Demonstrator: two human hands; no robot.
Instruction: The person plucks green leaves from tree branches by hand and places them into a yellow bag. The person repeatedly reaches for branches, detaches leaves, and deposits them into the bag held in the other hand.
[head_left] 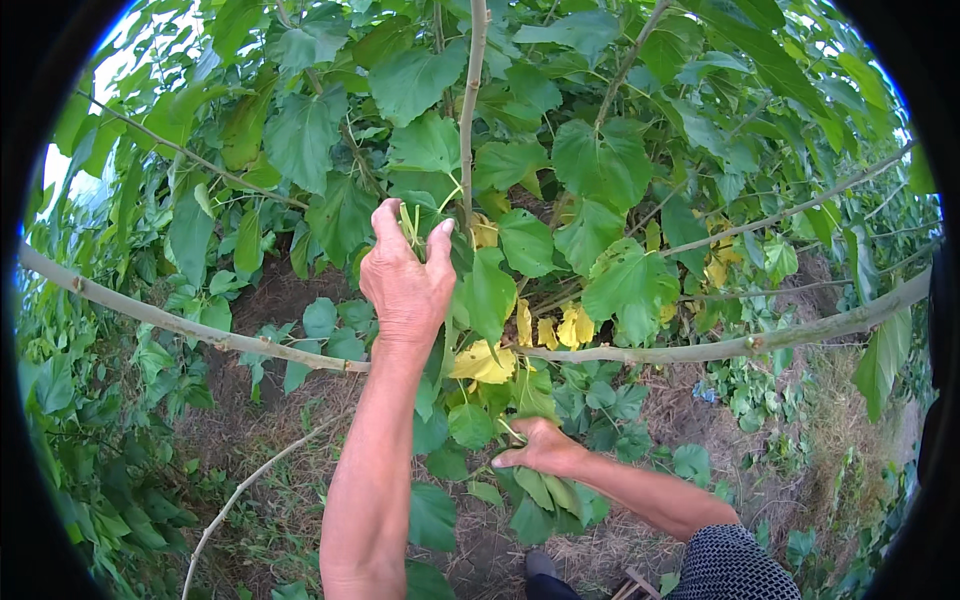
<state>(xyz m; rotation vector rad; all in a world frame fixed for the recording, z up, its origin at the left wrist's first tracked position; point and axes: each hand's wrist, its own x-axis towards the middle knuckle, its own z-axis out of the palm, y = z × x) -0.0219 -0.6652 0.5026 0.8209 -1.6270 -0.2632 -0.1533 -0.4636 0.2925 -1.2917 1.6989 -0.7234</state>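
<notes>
My left hand [408, 280] is raised in front of the upright branch [472, 90], its fingers closed round several short pale-green leaf stalks [410, 220] that poke out between thumb and fingers. Green lobed leaves hang beside and below it, and the leaf blades on those stalks are mostly hidden by the hand. Lower and to the right, my right hand [543, 447] is closed on a bunch of green leaves [545, 492], which droops beneath the fingers with a stalk sticking out by the thumb. Yellowed leaves [484, 362] hang between the two hands.
A long bare branch [640, 354] crosses from left to right, passing behind my left forearm. Another thin branch [240, 490] curves at lower left. Dense foliage surrounds me. Below lies dry, straw-strewn soil [640, 510], with a shoe [540, 564] and a wooden object [633, 585] at the bottom.
</notes>
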